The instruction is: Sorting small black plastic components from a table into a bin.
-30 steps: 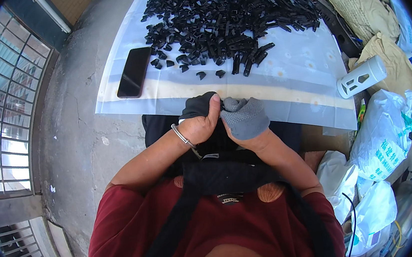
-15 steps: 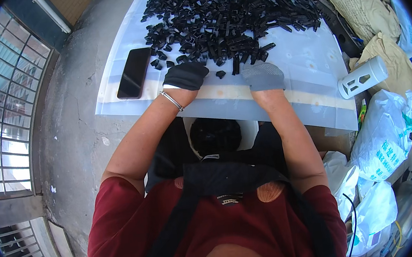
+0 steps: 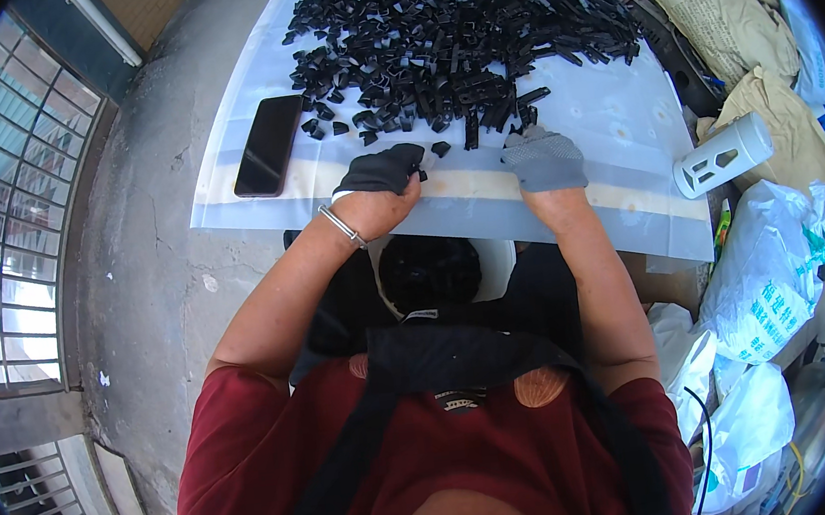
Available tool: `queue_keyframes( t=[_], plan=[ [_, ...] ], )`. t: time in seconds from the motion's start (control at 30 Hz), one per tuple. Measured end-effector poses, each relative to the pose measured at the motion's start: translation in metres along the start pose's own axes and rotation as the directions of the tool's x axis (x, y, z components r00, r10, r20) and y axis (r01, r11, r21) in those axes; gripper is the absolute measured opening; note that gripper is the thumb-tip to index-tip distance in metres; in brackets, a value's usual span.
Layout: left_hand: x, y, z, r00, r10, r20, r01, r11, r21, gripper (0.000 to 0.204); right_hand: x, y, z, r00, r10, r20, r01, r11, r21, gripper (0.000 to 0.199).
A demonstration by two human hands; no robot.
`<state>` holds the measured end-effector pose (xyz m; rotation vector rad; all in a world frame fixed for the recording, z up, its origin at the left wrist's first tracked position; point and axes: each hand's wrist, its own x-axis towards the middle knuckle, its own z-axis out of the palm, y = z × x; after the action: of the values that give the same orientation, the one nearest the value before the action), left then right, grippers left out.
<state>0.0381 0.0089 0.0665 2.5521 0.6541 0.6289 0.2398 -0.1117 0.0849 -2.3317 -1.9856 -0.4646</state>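
A broad heap of small black plastic-looking pieces (image 3: 429,29) covers the far part of the sheeted table. My left hand (image 3: 380,182), in a dark fingerless glove, is closed near the table's front edge. A small black piece (image 3: 422,174) shows at its thumb and fingertips. Over to the right, my right hand (image 3: 546,165) wears a grey glove and has its fingers curled in at the heap's near edge. Black bits show just past those fingers, but what they grip is hidden. One loose black piece (image 3: 440,149) lies on the sheet between my hands.
A phone (image 3: 269,146) lies at the table's left side. A white cup-like holder with cutouts (image 3: 724,156) is by the right edge. Below the front edge, a white bucket (image 3: 504,266) with dark contents sits between my legs. Sacks and plastic bags (image 3: 766,271) crowd the right.
My left hand has drawn back from the heap toward me, and a small black piece now shows in its fingers. My right hand has shifted slightly right and nearer.
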Motion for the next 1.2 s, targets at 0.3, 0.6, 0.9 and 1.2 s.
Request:
queue_keyframes(
  t=[0.3, 0.6, 0.9, 1.2],
  plan=[
    [-0.01, 0.004, -0.002, 0.998, -0.021, 0.066, 0.024, 0.999, -0.039, 0.029, 0.0, 0.0, -0.005, 0.998, -0.038, 0.052, 0.035, 0.998, 0.059, 0.018],
    [-0.008, 0.022, -0.011, 0.921, -0.109, 0.373, 0.239, 0.916, -0.323, 0.042, -0.042, -0.053, -0.018, 0.988, -0.076, -0.135, 0.149, 0.715, 0.683, 0.022],
    [-0.025, 0.024, -0.005, 0.865, -0.122, 0.487, 0.452, 0.613, -0.648, 0.036, -0.041, -0.069, -0.017, 0.963, -0.096, -0.251, 0.234, 0.759, 0.607, 0.02],
    [-0.033, 0.035, -0.006, 0.943, -0.22, 0.251, 0.334, 0.624, -0.707, 0.04, -0.046, -0.055, -0.025, 0.965, -0.088, -0.246, 0.21, 0.824, 0.526, 0.019]
  ],
)
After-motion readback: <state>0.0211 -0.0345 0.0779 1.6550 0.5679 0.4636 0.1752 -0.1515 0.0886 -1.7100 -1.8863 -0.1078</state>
